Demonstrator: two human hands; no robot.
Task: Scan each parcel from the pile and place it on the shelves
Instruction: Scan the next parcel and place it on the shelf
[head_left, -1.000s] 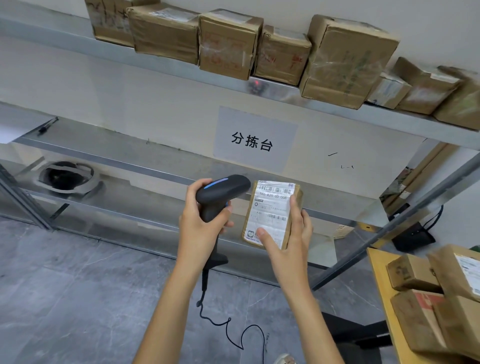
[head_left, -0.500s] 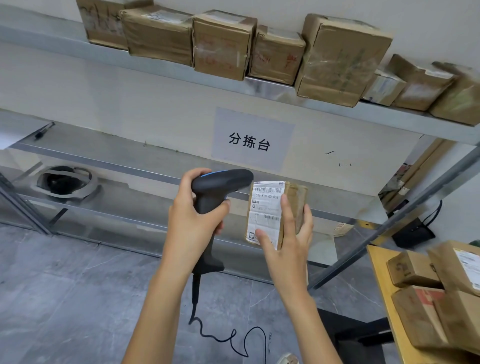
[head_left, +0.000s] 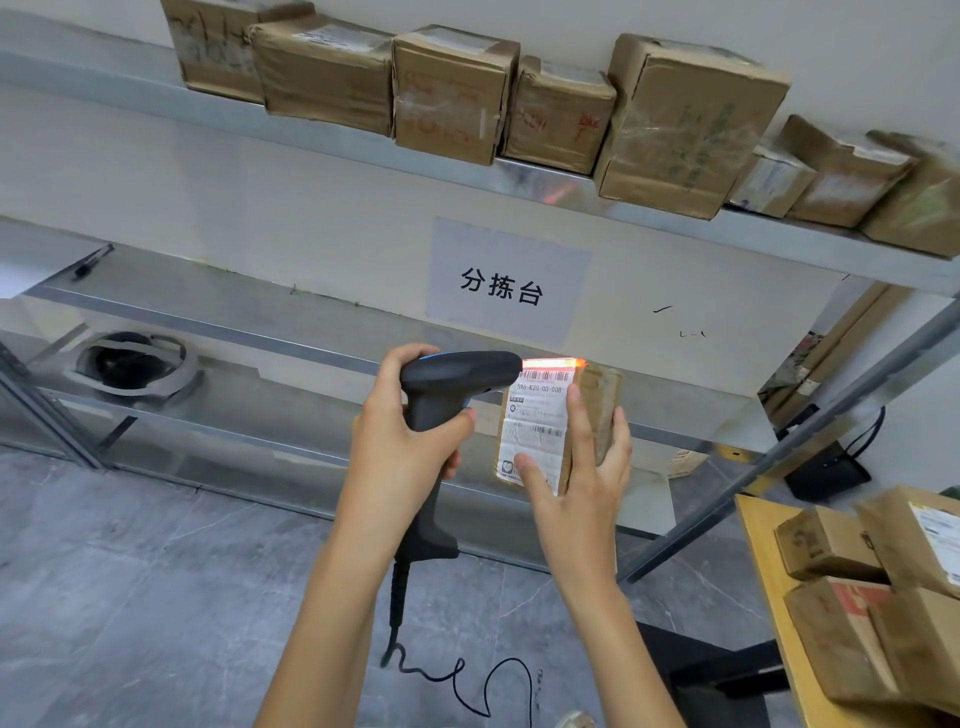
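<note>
Right hand (head_left: 576, 483): pinching small parcel (head_left: 558, 423) upright, thumb on crinkled white label. Left hand (head_left: 402, 441): wrapped round scanner (head_left: 447, 395), smooth black plastic, nose just beside label's top edge. Red beam across barcode; hold flat, steady. Above grip: shelf (head_left: 545, 182), taped cardboard, probably dented.

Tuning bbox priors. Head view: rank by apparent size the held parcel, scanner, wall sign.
1. Wall sign, largest.
2. Scanner and held parcel: too close to call. The hands cover parts of both, and both sit nearer the camera than the sign.
</note>
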